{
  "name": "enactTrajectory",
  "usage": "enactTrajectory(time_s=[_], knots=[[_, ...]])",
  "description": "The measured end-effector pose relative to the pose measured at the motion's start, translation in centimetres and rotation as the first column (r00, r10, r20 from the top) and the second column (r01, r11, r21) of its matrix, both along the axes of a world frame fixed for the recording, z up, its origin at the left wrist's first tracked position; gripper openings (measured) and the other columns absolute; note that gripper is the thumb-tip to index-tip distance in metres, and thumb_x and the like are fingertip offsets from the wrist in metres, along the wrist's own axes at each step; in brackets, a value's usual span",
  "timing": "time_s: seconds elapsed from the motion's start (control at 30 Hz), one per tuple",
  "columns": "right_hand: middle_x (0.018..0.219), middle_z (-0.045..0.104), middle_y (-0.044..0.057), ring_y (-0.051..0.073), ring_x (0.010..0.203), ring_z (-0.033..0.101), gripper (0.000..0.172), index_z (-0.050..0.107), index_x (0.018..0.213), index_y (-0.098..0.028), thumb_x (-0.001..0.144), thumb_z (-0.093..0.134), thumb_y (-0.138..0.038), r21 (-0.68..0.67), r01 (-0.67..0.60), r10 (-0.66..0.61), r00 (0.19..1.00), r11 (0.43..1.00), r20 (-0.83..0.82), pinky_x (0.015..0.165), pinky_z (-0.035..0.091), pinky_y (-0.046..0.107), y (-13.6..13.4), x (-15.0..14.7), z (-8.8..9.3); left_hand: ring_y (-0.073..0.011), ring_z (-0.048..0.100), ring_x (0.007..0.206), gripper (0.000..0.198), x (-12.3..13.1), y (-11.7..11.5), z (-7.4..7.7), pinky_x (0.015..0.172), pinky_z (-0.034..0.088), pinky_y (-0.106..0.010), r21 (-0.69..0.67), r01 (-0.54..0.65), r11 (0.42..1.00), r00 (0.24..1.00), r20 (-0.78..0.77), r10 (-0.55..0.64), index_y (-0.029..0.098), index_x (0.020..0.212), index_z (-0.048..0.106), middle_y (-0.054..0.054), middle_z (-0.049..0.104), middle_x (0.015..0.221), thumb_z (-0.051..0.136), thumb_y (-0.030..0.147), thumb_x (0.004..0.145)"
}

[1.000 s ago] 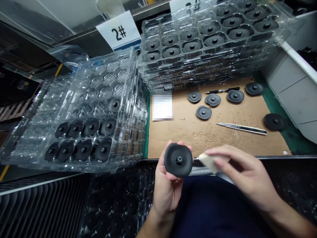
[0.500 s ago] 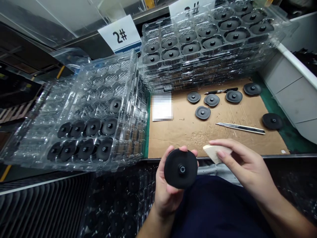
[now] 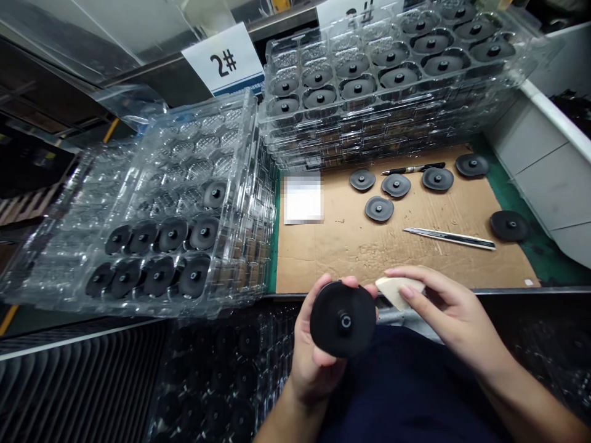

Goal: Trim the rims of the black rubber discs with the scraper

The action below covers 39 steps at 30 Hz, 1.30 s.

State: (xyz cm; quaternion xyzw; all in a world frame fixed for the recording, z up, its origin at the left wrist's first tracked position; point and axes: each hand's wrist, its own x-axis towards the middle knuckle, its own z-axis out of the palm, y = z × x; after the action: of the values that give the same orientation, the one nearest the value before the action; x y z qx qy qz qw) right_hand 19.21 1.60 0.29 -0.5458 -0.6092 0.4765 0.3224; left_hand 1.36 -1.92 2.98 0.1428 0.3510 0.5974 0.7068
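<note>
My left hand (image 3: 310,351) grips a round black disc (image 3: 339,335) by its rim, with the small central stub facing up toward me. Between the thumb and fingers of my right hand (image 3: 443,307) is a pale cream wedge that looks like a sponge (image 3: 392,290). The wedge's tip is close to the disc's upper right rim; whether they touch I cannot tell. Both hands are over my lap, just before the near edge of the bench. Similar black discs, one of them a loose disc (image 3: 379,209), lie on the cardboard sheet (image 3: 332,258) beyond.
A slim utility knife (image 3: 450,239) and a pen (image 3: 413,168) lie on the cardboard. Left stands a stack of clear plastic trays (image 3: 184,154), partly filled with discs; another tray stack (image 3: 369,117) is behind. A blurred white paper (image 3: 303,200) lies near the left stack.
My left hand and the disc have shifted slightly right and down. My right hand has moved a little left with the wedge, narrowing the gap between them.
</note>
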Motion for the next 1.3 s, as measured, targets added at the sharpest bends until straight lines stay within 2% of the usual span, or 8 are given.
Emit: enactTrajectory(time_s=[0.33, 0.57, 0.73, 0.87, 1.0, 1.13, 1.17, 1.3], knots=[[0.107, 0.067, 0.004, 0.020, 0.094, 0.063, 0.025, 0.065, 0.106, -0.025, 0.087, 0.054, -0.037, -0.008, 0.013, -0.012, 1.000, 1.000, 0.011, 0.076, 0.052, 0.028, 0.2, -0.1, -0.6, -0.0302, 0.056, 0.113, 0.057, 0.2, 0.6, -0.1, 0.098, 0.043, -0.046, -0.125, 0.000, 0.992, 0.999, -0.034, -0.004, 0.039, 0.109, 0.061, 0.000, 0.059, 0.120, 0.082, 0.038, 0.056], [0.110, 0.065, 0.003, 0.020, 0.099, 0.061, 0.025, 0.064, 0.107, -0.026, 0.087, 0.055, -0.037, -0.053, 0.014, -0.015, 1.000, 0.998, -0.026, 0.081, 0.050, 0.029, 0.2, -0.3, -1.1, -0.0296, 0.054, 0.117, 0.053, 0.0, 0.7, -0.6, 0.096, 0.046, -0.037, -0.104, 0.024, 0.994, 0.998, 0.053, -0.019, 0.035, 0.112, 0.061, 0.000, 0.057, 0.125, 0.077, 0.040, 0.062], [0.106, 0.066, 0.001, 0.017, 0.091, 0.063, 0.024, 0.064, 0.107, -0.026, 0.089, 0.052, -0.036, -0.077, 0.074, -0.079, 0.995, 0.994, -0.060, 0.078, 0.049, 0.027, 0.4, -0.1, -0.7, -0.0302, 0.053, 0.118, 0.053, 0.3, 0.6, -0.9, 0.099, 0.044, -0.040, -0.121, 0.008, 0.993, 0.999, 0.041, -0.003, 0.033, 0.115, 0.059, -0.003, 0.055, 0.128, 0.074, 0.042, 0.065], [0.108, 0.063, 0.000, 0.015, 0.093, 0.060, 0.025, 0.059, 0.114, -0.028, 0.090, 0.051, -0.026, 0.162, 0.084, -0.074, 0.995, 0.983, -0.067, 0.077, 0.047, 0.024, 0.6, -1.4, 1.9, -0.0293, 0.052, 0.118, 0.059, 1.0, 0.5, -1.5, 0.097, 0.045, -0.039, -0.127, -0.025, 0.992, 0.999, -0.032, 0.021, 0.031, 0.121, 0.055, -0.005, 0.056, 0.128, 0.073, 0.042, 0.066], [0.097, 0.064, 0.006, 0.017, 0.086, 0.056, 0.025, 0.056, 0.112, -0.016, 0.088, 0.049, -0.015, 0.513, -0.118, 0.140, 0.990, 0.850, -0.006, 0.079, 0.043, 0.032, 0.7, -3.8, 3.7, -0.0258, 0.050, 0.121, 0.056, 0.8, 0.6, -2.4, 0.103, 0.040, -0.036, -0.116, 0.064, 0.991, 0.997, -0.035, -0.069, 0.027, 0.125, 0.052, -0.007, 0.056, 0.128, 0.070, 0.037, 0.073], [0.090, 0.064, 0.007, 0.017, 0.080, 0.054, 0.020, 0.058, 0.104, -0.012, 0.089, 0.044, -0.011, 0.538, -0.380, 0.370, 0.920, 0.753, 0.131, 0.074, 0.042, 0.033, 1.5, -5.0, 3.9, -0.0232, 0.055, 0.115, 0.049, 0.3, 0.9, -2.8, 0.101, 0.042, -0.035, -0.124, 0.073, 0.990, 0.995, -0.054, -0.080, 0.030, 0.121, 0.055, -0.004, 0.060, 0.123, 0.070, 0.031, 0.074], [0.088, 0.064, 0.007, 0.017, 0.079, 0.054, 0.020, 0.059, 0.102, -0.012, 0.089, 0.044, -0.011, 0.541, -0.397, 0.376, 0.913, 0.741, 0.156, 0.072, 0.042, 0.033, 1.8, -5.1, 3.9, -0.0231, 0.055, 0.114, 0.050, 0.3, 0.9, -2.7, 0.099, 0.044, -0.033, -0.134, 0.064, 0.989, 0.996, -0.059, -0.073, 0.030, 0.121, 0.054, -0.003, 0.060, 0.122, 0.070, 0.033, 0.074], [0.082, 0.063, 0.008, 0.017, 0.074, 0.051, 0.020, 0.059, 0.101, -0.010, 0.088, 0.045, -0.012, 0.665, -0.270, 0.230, 0.962, 0.696, 0.149, 0.069, 0.040, 0.034, 2.2, -4.9, 3.9, -0.0197, 0.055, 0.114, 0.050, 0.5, 1.3, -2.1, 0.097, 0.044, -0.027, -0.204, 0.059, 0.977, 0.994, -0.082, -0.077, 0.026, 0.118, 0.058, -0.003, 0.065, 0.113, 0.072, 0.034, 0.072]])
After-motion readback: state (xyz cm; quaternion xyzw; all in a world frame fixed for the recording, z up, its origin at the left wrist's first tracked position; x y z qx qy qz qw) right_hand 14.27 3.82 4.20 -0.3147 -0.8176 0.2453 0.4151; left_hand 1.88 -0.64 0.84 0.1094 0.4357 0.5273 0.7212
